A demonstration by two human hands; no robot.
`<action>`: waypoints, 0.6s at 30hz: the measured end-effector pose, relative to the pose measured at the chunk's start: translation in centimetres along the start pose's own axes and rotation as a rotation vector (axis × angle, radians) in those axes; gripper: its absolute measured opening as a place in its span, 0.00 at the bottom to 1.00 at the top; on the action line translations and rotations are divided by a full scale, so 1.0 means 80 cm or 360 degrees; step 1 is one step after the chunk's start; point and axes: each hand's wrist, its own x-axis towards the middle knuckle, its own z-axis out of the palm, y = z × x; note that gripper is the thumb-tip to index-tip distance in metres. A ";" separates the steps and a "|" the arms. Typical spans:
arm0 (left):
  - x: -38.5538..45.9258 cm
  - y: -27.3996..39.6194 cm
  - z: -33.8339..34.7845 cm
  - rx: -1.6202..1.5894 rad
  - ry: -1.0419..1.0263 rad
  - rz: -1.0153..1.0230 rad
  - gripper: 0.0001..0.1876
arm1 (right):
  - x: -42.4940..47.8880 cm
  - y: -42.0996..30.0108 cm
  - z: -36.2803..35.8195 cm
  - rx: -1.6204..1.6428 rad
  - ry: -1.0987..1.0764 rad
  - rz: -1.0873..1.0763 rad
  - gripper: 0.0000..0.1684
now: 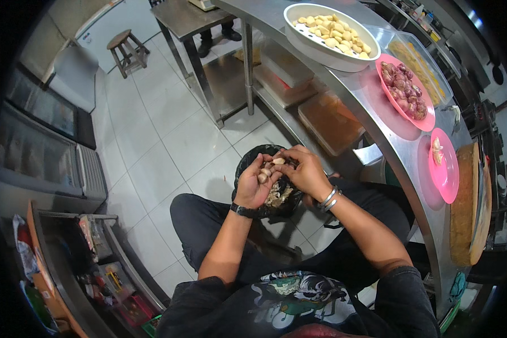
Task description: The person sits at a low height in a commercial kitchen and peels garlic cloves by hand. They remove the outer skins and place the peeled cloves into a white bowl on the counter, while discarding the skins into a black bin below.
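Several unpeeled garlic cloves [263,175] rest in the cupped palm of my left hand [253,186]. Between the fingertips of both hands is a pale garlic clove [278,161], gripped by my right hand [306,169]. Both hands hover over a bin lined with a black plastic bag [244,159], which stands on the floor between my knees. Dry garlic skins [277,197] lie inside it. On the steel table to my right, a small pink plate [445,173] carries a few garlic pieces [437,151].
Along the steel table [388,139] stand a white perforated bowl [293,36] of peeled garlic, a pink plate [426,122] of shallots, a clear container [445,86] and a round wooden chopping block [462,236]. Lidded tubs [327,122] sit on the lower shelf. Another person's feet [205,47] show behind.
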 end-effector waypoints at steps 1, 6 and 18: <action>-0.002 0.002 0.006 0.0038 0.0046 -0.0001 0.14 | 0.002 -0.008 -0.003 0.0021 -0.0020 0.0066 0.16; -0.011 0.000 0.016 0.0629 0.0044 0.0013 0.19 | 0.005 -0.013 -0.006 0.0109 -0.0046 0.0202 0.18; 0.008 -0.009 -0.025 0.0198 0.0060 0.0208 0.13 | -0.007 -0.026 -0.009 -0.0102 -0.0002 -0.0048 0.20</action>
